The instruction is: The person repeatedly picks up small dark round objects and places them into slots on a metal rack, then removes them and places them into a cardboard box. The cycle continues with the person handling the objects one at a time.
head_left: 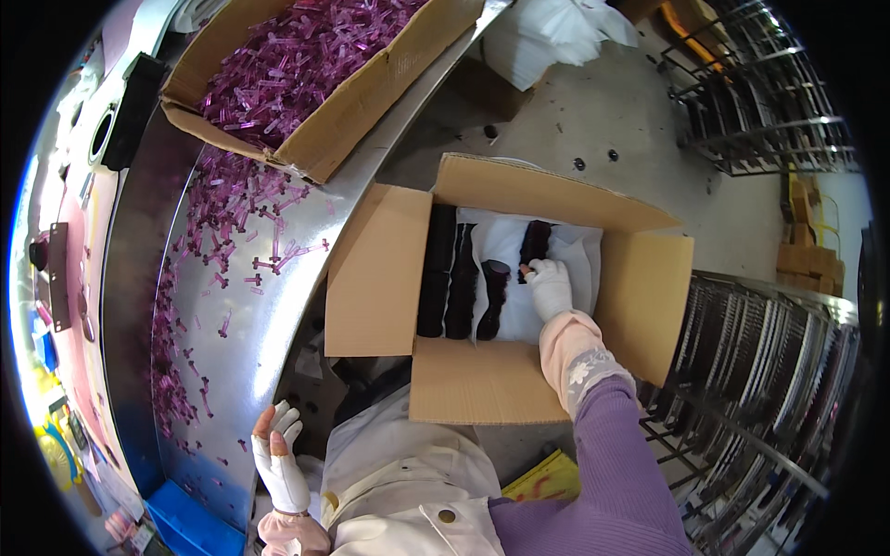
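My right hand [551, 288], in a white glove with bare fingertips, reaches into an open cardboard box [368, 278]. Its curled fingers touch the near end of a dark stack of thin pieces [535, 240]; whether they grip it is hidden. Left of that hand, another dark stack [494, 299] leans on white sheet packing [511, 240]. Further rows of dark stacks [460, 285] line the box's left side. My left hand [281, 452], gloved the same way, is raised beside the metal worktable's edge [278, 347], its fingers apart and holding nothing.
On the worktable stands a carton [361, 104] full of purple translucent plastic pieces [299, 62], with more scattered below it [229, 208]. A blue bin [195, 518] sits at the near end. Metal racks [751, 361] flank the right side. Small dark discs [579, 164] lie on the floor.
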`<state>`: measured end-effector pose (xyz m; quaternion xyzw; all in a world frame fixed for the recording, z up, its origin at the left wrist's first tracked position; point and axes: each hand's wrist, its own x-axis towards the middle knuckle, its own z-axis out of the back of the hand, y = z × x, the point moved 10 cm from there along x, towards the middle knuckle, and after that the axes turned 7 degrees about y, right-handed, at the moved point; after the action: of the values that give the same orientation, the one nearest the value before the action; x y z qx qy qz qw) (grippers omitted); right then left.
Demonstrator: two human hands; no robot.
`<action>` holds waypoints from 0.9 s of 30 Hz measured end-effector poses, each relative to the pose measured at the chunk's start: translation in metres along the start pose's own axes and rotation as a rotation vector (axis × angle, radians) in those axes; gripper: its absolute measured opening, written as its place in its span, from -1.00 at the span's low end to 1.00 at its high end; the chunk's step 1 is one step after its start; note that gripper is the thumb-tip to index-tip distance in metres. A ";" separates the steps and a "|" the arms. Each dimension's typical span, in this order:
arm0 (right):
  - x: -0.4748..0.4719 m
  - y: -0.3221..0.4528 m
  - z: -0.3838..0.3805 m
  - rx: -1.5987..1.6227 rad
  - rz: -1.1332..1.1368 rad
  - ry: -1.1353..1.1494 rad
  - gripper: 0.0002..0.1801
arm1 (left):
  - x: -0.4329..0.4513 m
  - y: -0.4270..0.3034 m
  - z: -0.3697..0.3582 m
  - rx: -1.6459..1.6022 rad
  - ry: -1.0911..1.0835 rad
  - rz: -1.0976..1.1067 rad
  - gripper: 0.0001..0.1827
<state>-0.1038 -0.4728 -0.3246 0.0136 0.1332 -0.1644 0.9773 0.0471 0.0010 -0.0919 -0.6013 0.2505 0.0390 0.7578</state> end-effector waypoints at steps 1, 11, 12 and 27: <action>0.007 0.003 0.010 -0.014 -0.007 -0.051 -0.73 | -0.001 0.000 -0.002 0.037 -0.004 0.010 -0.53; 0.018 0.019 0.156 0.177 -0.138 -0.449 -0.43 | -0.012 -0.041 0.093 0.499 -0.209 -0.066 -0.59; 0.036 0.040 0.185 0.215 -0.050 -0.567 -0.48 | -0.013 -0.036 0.111 0.429 -0.278 -0.083 -0.57; 0.170 0.640 0.475 0.397 0.802 -0.437 -0.41 | 0.037 -0.147 0.328 0.431 -0.690 -0.712 -0.69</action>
<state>0.3805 0.0449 0.0770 0.2149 -0.1242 0.2030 0.9472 0.2417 0.2573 0.0724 -0.4320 -0.2299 -0.0774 0.8686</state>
